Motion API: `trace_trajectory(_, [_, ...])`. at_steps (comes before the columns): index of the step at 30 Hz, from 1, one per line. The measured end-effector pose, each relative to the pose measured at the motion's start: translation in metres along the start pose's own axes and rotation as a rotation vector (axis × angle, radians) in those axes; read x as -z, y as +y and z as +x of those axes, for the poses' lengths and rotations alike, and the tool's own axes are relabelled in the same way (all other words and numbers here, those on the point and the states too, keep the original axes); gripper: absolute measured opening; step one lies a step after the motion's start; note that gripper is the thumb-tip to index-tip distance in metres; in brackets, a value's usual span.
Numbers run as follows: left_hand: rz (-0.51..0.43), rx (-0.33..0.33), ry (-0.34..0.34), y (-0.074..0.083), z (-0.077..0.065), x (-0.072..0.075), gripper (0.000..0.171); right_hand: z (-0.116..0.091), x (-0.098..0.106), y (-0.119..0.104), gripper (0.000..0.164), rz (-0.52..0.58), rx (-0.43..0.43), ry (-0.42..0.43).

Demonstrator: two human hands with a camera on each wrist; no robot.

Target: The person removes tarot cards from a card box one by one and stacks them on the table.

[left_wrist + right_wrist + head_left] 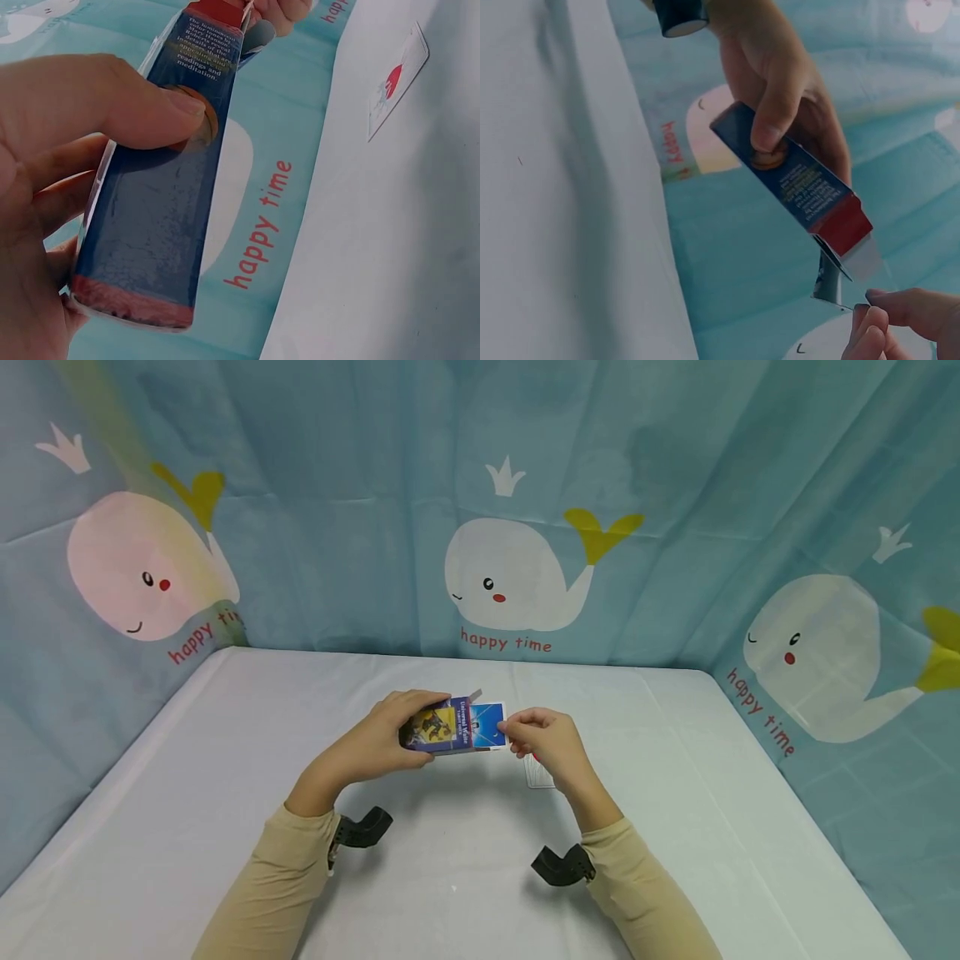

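My left hand point(375, 739) grips a dark blue tarot card box point(437, 727), its front reading "Universal Waite". The left thumb point(161, 116) presses on the narrow side, which has red bands at its ends. The box mouth faces right, with a pale side flap point(864, 259) sticking out. From that end extends a blue, white-edged card-like piece point(488, 725); whether it is loose or joined to the box I cannot tell. Thumb and fingers of my right hand point(551, 745) pinch its outer edge. In the right wrist view this piece point(827, 281) looks bent.
A white card or thin stack with a red mark point(397, 82) lies on the white-covered table point(420, 877), partly hidden under the right hand in the head view. Black wrist mounts point(363, 828) sit on both sleeves. A blue whale-print curtain point(337, 527) surrounds the table's far side and ends.
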State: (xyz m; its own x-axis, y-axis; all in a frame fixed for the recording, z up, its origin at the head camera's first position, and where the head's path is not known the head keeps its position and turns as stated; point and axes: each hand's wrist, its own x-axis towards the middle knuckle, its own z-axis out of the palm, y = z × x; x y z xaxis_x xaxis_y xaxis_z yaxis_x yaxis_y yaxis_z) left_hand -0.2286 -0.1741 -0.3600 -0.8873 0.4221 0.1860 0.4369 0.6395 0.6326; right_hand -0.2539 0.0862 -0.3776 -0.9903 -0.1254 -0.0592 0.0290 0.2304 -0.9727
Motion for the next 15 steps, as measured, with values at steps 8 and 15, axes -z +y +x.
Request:
trace_trajectory(8, [0.012,0.007,0.008,-0.0038,0.0007,0.0022,0.077,0.0007,0.0049,-0.0021,0.029,-0.003,-0.010,-0.050])
trace_trajectory(15, [0.013,0.013,0.008,-0.0039,0.0005,0.0030,0.077,-0.0013,0.0050,-0.0035,0.024,0.028,-0.015,-0.144])
